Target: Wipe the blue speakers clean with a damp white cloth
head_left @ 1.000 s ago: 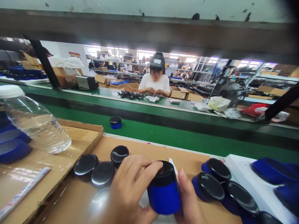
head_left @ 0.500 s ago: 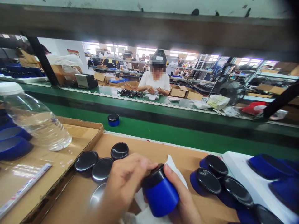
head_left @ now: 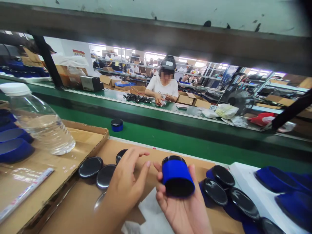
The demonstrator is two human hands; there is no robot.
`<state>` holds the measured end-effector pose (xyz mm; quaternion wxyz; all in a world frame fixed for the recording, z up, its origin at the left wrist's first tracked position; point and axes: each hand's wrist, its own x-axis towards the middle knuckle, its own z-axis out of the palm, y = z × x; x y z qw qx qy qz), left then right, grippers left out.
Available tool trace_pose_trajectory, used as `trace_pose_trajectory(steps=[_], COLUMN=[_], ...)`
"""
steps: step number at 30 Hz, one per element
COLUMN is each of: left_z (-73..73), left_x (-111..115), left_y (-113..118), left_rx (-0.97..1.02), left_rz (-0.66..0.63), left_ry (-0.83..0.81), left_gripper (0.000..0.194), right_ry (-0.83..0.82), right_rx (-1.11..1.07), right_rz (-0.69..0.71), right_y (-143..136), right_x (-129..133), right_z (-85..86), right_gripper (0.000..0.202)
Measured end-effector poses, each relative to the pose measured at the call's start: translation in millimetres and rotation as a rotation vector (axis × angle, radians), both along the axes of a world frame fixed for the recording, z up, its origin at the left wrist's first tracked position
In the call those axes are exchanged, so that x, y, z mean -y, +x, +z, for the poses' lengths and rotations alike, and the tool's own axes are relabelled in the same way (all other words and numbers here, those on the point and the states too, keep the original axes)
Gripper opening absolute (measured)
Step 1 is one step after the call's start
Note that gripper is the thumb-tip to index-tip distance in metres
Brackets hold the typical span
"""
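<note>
Beside the left hand [head_left: 126, 178] lie black discs [head_left: 106, 176].

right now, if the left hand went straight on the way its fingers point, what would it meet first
Probably the fingertips of the right hand, then the dark-ended blue cylinder it holds; depth is unclear.

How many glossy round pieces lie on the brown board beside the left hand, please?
4 visible: a far-left piece, a middle piece beside it, a back piece partly behind the left hand, and a front piece partly behind the forearm. More may be hidden.
</note>
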<state>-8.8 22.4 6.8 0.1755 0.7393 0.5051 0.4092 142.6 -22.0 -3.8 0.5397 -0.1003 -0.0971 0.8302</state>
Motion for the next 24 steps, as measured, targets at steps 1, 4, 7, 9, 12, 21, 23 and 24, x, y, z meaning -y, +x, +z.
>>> trace_pose_trajectory(steps=[1,4,7,9,12,21,23,24], left_z=[-2.9,-15.6,-24.5,-23.9,-16.1,-4.1,-3.4,-2.7], left_x=[-1.7,-7.7,-12.6,-14.9,-17.1,-24.4,-28.6,-30.1], left_y=[-1.9,-9.9,-15.8,-17.2,-16.9,-18.0,-20.4,-21.6], left_rx=[-0.088,-0.334,-0.502,-0.556,-0.559,0.048,0.301,0.427], left_rz=[0.023,0.149,0.226,0.233,0.222,0.072,-0.013,-0.065], left_ry=[0.021,0.038,0.008,-0.011,-0.041,-0.237,-0.331,-0.384], left_gripper=[0.025,0.045,0.064,0.056,0.039,0.043,0.049,0.05], right_ry=[-0.004,0.013,0.025,0.063,0.157,0.083,0.051,0.049], right_rx=[0.085,0.379,0.638,0.887,1.28,1.855,1.886,1.889], right_rz=[-0.06,-0.23,-0.375,-0.521,-0.716,-0.77,-0.796,-0.826], right_y=[1.6,5.0,4.6,2.3,-1.1,28.2,29.0,26.6], right_x=[-1.6,-7.3,-10.5,-11.6,-21.6,-153.5,-169.4,-172.3], right_z=[-0.4,-5.8,-15.8,-20.9,-21.5,-25.6,-27.3,-25.5], right_gripper=[0.052,0.035,0.042,0.056,0.077,0.033,0.037,0.04])
